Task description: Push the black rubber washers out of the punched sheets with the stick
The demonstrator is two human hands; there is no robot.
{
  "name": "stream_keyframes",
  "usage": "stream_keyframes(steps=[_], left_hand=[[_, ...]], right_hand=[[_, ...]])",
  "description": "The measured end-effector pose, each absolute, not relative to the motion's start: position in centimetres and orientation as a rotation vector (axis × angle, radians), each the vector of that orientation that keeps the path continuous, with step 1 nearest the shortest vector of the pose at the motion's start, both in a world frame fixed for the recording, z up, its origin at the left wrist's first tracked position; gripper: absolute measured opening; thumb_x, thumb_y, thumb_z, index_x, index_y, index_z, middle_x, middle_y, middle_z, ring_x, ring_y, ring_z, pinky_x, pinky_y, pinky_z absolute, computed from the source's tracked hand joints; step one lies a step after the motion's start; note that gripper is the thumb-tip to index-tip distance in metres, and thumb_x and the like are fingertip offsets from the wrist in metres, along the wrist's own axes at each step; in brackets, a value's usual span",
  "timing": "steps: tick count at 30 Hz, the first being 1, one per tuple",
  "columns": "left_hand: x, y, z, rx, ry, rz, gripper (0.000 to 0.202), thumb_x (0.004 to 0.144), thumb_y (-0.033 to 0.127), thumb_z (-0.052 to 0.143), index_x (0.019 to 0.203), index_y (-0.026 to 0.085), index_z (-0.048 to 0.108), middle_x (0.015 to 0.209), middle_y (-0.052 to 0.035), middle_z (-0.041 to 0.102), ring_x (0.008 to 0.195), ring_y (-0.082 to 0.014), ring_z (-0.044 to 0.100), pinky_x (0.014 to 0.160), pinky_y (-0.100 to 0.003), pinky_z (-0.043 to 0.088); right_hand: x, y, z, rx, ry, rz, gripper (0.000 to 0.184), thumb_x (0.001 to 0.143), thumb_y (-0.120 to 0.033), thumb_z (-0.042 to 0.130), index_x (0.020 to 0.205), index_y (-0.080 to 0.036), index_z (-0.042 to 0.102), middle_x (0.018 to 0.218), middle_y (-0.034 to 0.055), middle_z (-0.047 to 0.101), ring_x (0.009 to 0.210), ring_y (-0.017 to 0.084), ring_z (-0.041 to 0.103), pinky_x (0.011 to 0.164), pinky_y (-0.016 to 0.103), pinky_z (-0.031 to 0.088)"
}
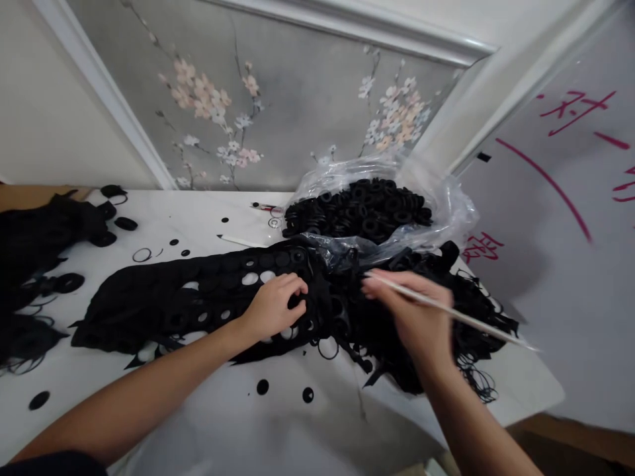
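A long black rubber-like sheet [133, 291] with rows of round holes lies across the white table; some holes are open, others are filled with black discs. My left hand [275, 307] rests on its right part, thumb and forefinger curved apart with nothing visible between them. In my right hand [421, 311] is a thin white stick [476, 322], pinched near one end and slanting down to the right. That hand hovers over a tangled heap of black scraps [476, 297], right of the sheet. The stick's left tip is partly hidden by the fingers.
A clear plastic bag [451, 205] full of black rings [367, 208] stands behind the heap. More black scraps [34, 244] lie at the left. Loose discs [262, 387], a white pencil-like stick [238, 240] and a pen [265, 207] are scattered on the table [198, 396]. A whiteboard [560, 218] leans at the right.
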State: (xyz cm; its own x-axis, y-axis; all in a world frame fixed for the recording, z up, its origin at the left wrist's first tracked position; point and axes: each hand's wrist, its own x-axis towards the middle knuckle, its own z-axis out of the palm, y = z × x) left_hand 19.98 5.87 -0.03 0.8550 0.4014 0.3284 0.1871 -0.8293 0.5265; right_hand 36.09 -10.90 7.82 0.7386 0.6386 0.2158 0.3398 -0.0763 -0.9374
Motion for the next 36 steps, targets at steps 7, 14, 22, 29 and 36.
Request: stream_keyframes(steps=[7, 14, 22, 29, 36], left_hand=[[19.8, 6.0, 0.2, 2.487, 0.329, 0.755, 0.011, 0.076, 0.01, 0.054, 0.083, 0.017, 0.057, 0.088, -0.0034, 0.064, 0.08, -0.0161, 0.061, 0.073, -0.028, 0.051], [20.0, 6.0, 0.1, 2.444, 0.303, 0.786, 0.011, 0.076, 0.009, 0.054, 0.082, 0.016, 0.058, 0.084, -0.0032, 0.064, 0.077, -0.0155, 0.062, 0.07, -0.027, 0.051], [20.1, 5.8, -0.2, 2.521, 0.264, 0.75, 0.012, 0.078, 0.009, 0.054, 0.084, 0.016, 0.061, 0.088, -0.0042, 0.067, 0.079, -0.0165, 0.063, 0.072, -0.029, 0.053], [20.1, 5.7, -0.3, 2.531, 0.272, 0.745, 0.011, 0.079, 0.009, 0.054, 0.085, 0.016, 0.061, 0.087, -0.0036, 0.067, 0.078, -0.0161, 0.064, 0.07, -0.028, 0.053], [20.1, 5.6, -0.4, 2.541, 0.259, 0.743, 0.012, 0.08, 0.009, 0.053, 0.085, 0.016, 0.061, 0.089, -0.0044, 0.067, 0.08, -0.0162, 0.064, 0.072, -0.028, 0.054]], right_hand=[[35.4, -7.1, 2.4, -1.644, -0.657, 0.938, 0.021, 0.075, -0.038, 0.069, 0.066, -0.019, 0.068, 0.075, 0.0066, 0.075, 0.07, 0.02, 0.071, 0.068, 0.03, 0.057], [36.7, -8.5, 2.7, -1.579, -0.596, 1.195, 0.019, 0.071, -0.037, 0.073, 0.068, -0.018, 0.07, 0.082, 0.005, 0.072, 0.079, 0.018, 0.067, 0.076, 0.029, 0.055], [35.5, -7.5, 1.4, -1.576, -0.665, 1.101, 0.021, 0.075, -0.036, 0.069, 0.066, -0.019, 0.063, 0.064, -0.0029, 0.057, 0.064, 0.011, 0.052, 0.063, 0.023, 0.043], [35.3, -7.6, 1.6, -1.72, -0.835, 1.006, 0.027, 0.078, -0.037, 0.064, 0.063, -0.019, 0.052, 0.056, -0.0063, 0.04, 0.055, 0.009, 0.034, 0.052, 0.024, 0.027], [35.2, -7.7, 1.2, -1.694, -0.778, 1.041, 0.026, 0.079, -0.039, 0.063, 0.065, -0.019, 0.054, 0.059, -0.005, 0.045, 0.056, 0.01, 0.039, 0.053, 0.023, 0.029]])
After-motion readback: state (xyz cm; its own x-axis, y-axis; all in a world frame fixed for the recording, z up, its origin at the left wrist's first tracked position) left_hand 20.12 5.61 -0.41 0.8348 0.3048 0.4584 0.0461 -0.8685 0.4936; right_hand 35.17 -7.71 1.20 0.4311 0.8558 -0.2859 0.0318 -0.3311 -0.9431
